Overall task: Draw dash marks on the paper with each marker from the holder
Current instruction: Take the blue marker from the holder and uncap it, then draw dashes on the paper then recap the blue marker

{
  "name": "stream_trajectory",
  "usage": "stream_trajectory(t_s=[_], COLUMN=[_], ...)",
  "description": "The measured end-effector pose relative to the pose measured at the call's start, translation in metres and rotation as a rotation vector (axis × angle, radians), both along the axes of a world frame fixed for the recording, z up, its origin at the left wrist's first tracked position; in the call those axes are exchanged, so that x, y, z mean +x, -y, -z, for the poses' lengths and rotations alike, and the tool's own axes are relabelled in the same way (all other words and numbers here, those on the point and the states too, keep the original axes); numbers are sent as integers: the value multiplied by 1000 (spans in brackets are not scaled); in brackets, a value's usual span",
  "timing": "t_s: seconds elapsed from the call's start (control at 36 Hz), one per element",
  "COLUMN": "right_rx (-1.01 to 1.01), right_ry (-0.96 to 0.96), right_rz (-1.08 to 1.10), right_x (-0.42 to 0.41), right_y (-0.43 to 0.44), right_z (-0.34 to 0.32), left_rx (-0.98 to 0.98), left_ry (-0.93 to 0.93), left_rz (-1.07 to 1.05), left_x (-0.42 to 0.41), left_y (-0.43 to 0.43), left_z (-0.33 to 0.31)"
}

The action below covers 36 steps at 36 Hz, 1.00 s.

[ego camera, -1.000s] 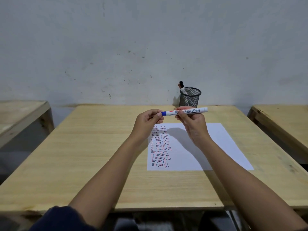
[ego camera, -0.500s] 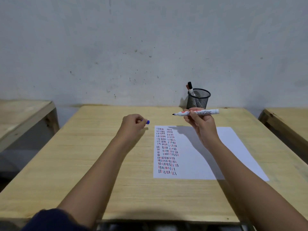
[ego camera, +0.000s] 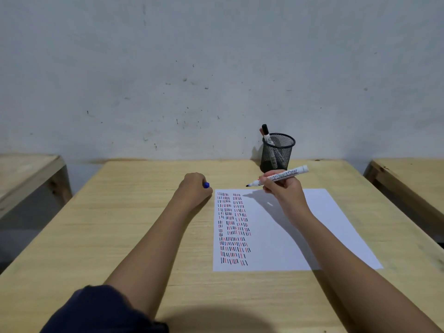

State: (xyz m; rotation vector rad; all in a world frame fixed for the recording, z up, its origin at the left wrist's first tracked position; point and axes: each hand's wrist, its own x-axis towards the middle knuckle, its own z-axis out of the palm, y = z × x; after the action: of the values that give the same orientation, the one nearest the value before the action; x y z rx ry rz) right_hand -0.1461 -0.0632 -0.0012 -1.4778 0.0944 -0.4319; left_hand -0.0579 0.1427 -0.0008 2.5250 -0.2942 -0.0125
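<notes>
A white sheet of paper [ego camera: 319, 227] lies on the wooden desk [ego camera: 120, 224], its left part filled with rows of red, black and blue dashes. My right hand [ego camera: 281, 188] holds an uncapped white board marker [ego camera: 280, 176] in the air above the paper's top edge, tip pointing left. My left hand [ego camera: 194, 188] rests on the desk just left of the paper, closed on the marker's blue cap [ego camera: 206, 185]. A black mesh holder [ego camera: 278, 152] stands behind my right hand with a black-capped marker [ego camera: 266, 133] sticking out of it.
The desk's far edge meets a grey wall. A second wooden table [ego camera: 26, 174] stands to the left and a third wooden table [ego camera: 413, 179] to the right, each across a gap.
The cap came off the marker. My left hand carried it left and down onto the desk, while my right hand tilted the marker's bare tip down toward the paper.
</notes>
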Motion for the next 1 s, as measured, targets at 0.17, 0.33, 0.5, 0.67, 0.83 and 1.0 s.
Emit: stream_trajectory(t_s=[0.17, 0.33, 0.5, 0.67, 0.83, 1.0], right_rx=[74, 15, -37, -78, -146, -165], right_ry=[-32, -3, -37, -139, -211, -212], right_rz=[-17, 4, 48, 31, 45, 26], right_x=[-4, -18, -45, -74, -97, -105], right_y=[-1, -5, -14, -33, -55, -60], right_z=[0, -3, -7, -1, 8, 9], left_rx=[-44, -121, -187, -76, 142, 155], left_ry=[14, 91, 84, 48, 116, 119], left_rz=[-2, -32, 96, 257, 262, 240], left_x=[-5, -27, -72, -98, -110, -113], left_y=[-1, -8, -10, -12, -12, -10], left_z=[2, 2, 8, 24, 36, 34])
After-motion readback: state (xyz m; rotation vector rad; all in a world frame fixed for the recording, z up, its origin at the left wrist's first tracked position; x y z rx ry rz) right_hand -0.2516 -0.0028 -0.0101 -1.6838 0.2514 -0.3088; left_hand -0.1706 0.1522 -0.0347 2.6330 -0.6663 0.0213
